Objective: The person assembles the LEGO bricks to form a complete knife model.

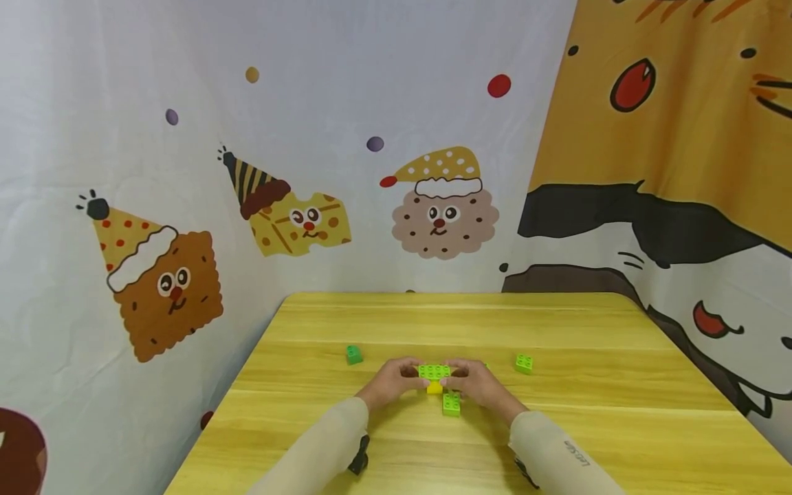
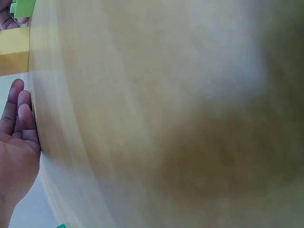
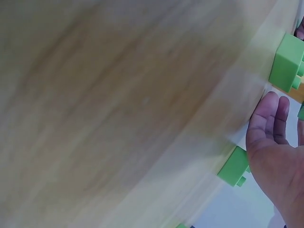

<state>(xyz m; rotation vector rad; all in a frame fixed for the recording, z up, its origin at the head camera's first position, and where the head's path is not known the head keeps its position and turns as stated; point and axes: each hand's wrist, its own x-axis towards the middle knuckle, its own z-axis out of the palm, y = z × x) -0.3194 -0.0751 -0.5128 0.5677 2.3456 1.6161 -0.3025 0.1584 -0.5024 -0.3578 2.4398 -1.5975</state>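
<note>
Beige sleeves (image 1: 322, 443) lie closest to me, and past them the left hand (image 1: 391, 383) and right hand (image 1: 478, 385) meet over the wooden table (image 1: 482, 447). Between them sits a long lime brick (image 1: 434, 372), studs up; each thumb and forefinger seems to pinch one end of it, while the other fingers extend loosely beneath. A yellow brick (image 1: 434, 388) shows under its middle — whether the two are locked together or merely touching, I can't tell.

That's where I'd expect trouble: if one hand presses harder, the long piece could tip over its narrow support, and badly aligned studs might let it pop off. A small lime brick (image 1: 452, 405) lies just in front, near the right thumb, so a careless drop of that wrist could knock it away. Farther out, a dark green brick (image 1: 354, 355) on the left and another lime brick (image 1: 524, 364) on the right look safe — well clear of both hands.
</note>
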